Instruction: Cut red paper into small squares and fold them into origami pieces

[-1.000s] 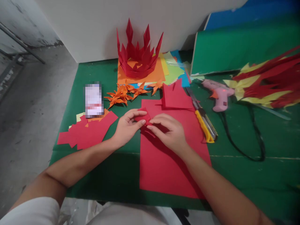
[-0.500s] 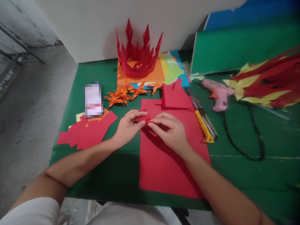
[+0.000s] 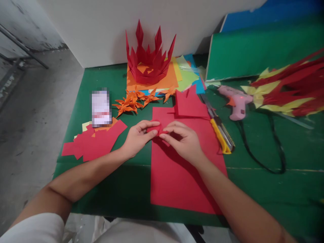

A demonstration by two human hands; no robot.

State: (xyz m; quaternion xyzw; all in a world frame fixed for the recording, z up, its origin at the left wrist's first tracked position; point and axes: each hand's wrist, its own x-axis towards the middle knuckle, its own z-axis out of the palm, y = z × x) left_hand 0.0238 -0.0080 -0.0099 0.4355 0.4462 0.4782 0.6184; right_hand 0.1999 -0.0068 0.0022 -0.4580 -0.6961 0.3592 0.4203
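Observation:
A small folded piece of red paper (image 3: pixel 155 128) is pinched between my two hands; its exact shape is partly hidden by the fingers. My left hand (image 3: pixel 139 136) is closed on its left side, thumb below and fingers above. On the right side my right hand (image 3: pixel 183 140) grips it between thumb and fingertips. Both hands hover over the upper part of a large red paper sheet (image 3: pixel 187 189) lying on the green table. Just beyond the hands, a folded red paper (image 3: pixel 191 104) rests across the sheet's far edge.
A yellow box cutter (image 3: pixel 220 135) and a pink glue gun (image 3: pixel 236 101) with a black cord lie to the right. Orange paper flowers (image 3: pixel 129 103) and a red paper crown (image 3: pixel 152 72) stand behind. At left are red paper scraps (image 3: pixel 96 145) and a blurred phone (image 3: pixel 101 108).
My hands have barely moved. The fingertips shift slightly on the small red paper, which sits a touch lower; everything else stays where it was.

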